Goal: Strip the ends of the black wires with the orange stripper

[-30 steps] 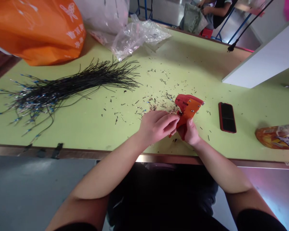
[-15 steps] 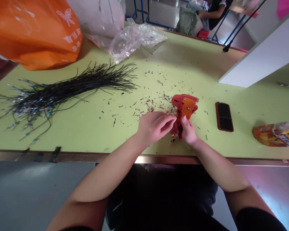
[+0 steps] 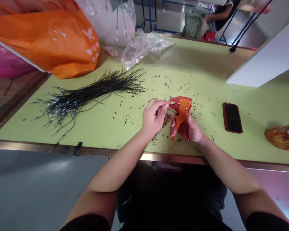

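We see the red and orange hand tool (image 3: 181,115) held up just off the counter (image 3: 207,70), with both hands working on it. The right hand (image 3: 189,130) sits under the tool, its fingers curled around the grip. The left hand (image 3: 154,118) is at the tool's upper edge, its fingers pressed together and pinching something thin there, too small to tell what. So the step in hand looks like handwork at the tool's head. Wire scraps (image 3: 137,110) lie around the tool, the bundle of black wires (image 3: 91,91) lies left of it, the phone (image 3: 232,118) right of it, and the orange bag (image 3: 55,41) well beyond it.
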A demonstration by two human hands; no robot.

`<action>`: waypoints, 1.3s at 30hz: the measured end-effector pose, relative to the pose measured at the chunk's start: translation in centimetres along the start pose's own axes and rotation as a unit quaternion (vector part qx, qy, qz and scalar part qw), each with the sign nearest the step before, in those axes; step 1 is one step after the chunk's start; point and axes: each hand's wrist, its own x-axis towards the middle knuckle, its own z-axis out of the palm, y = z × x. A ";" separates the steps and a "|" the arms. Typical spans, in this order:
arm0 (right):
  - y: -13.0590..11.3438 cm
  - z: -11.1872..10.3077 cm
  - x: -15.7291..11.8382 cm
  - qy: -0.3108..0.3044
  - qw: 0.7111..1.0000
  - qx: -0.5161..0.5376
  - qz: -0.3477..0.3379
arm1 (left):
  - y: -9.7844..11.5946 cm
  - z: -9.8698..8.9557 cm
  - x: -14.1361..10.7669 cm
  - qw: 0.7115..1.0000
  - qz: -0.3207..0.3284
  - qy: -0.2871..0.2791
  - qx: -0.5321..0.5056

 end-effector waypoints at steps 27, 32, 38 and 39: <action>0.1 -0.9 -0.3 -0.012 0.999 -0.030 0.025 | -1.3 -1.4 0.3 0.994 0.005 -0.085 0.064; 0.0 -0.6 -0.3 -0.010 0.999 -0.040 0.016 | -1.6 -1.3 0.2 0.992 0.014 -0.083 0.090; 0.8 -0.6 -0.2 0.013 0.999 -0.034 0.010 | -1.6 -1.4 0.2 0.991 0.020 -0.074 0.112; 0.9 -0.6 -0.2 0.021 0.999 -0.034 0.009 | -1.6 -1.4 0.2 0.991 0.019 -0.073 0.112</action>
